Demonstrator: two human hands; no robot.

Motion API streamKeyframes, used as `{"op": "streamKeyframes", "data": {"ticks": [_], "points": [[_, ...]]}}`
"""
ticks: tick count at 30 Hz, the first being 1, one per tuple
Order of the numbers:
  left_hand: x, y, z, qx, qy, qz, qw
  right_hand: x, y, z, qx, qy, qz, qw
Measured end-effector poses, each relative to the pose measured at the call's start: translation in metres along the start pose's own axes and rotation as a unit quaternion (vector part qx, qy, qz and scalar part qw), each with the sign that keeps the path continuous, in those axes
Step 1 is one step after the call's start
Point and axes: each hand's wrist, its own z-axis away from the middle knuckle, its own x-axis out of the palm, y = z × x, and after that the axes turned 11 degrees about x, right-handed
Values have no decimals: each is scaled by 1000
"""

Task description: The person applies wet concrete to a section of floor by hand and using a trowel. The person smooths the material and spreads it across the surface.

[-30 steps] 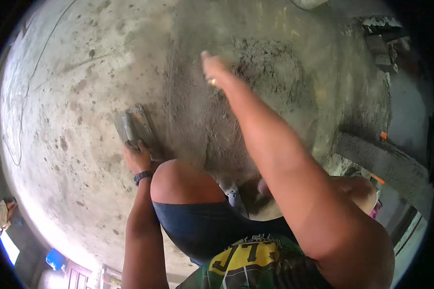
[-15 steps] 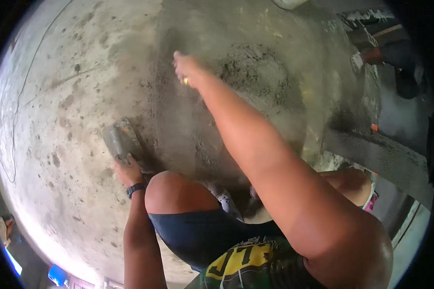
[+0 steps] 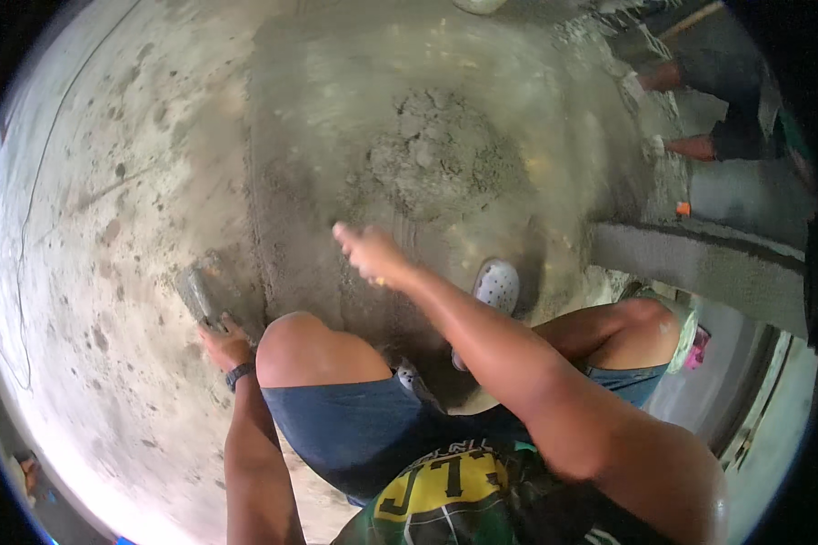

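At the left, a flat, rectangular grey plastering trowel point(image 3: 232, 292) lies on the floor, smeared with cement. My left hand point(image 3: 224, 347), a dark watch on its wrist, is closed round the trowel's near end, just left of my bent knee. My right hand point(image 3: 373, 255) is in front of me, above the dark damp strip of floor, with a ring on one finger. One digit points out to the left while the others look curled. Blur hides whether anything is in it. Beyond that hand sits a low heap of crumbly grey mortar point(image 3: 441, 154).
A perforated light clog point(image 3: 497, 286) is on my foot beside the right forearm. Farther right runs a raised, cement-coated ledge point(image 3: 700, 268), with a small orange piece point(image 3: 683, 209) near it. Another person's legs point(image 3: 691, 146) are at the upper right. A thin cord point(image 3: 29, 236) crosses the left floor.
My right hand has come back toward my body from beside the mortar heap. The view has shifted, so the clog now shows. My left hand still holds the trowel.
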Motion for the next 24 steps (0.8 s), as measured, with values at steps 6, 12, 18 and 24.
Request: {"op": "streamKeyframes", "data": {"ticks": [6,12,18,24], "points": [[-7,36,6,-2,-49,43,998,-109,27,-30,-12,216,148,965],[-6,7,1,4,-36,31,999,-163,17,25,20,131,-80,988],[6,10,-2,27,6,13,1000,-202,65,-14,21,-82,-402,912],[-9,-11,-6,-22,-18,-22,999,-189,36,46,-47,-106,-301,947]]}}
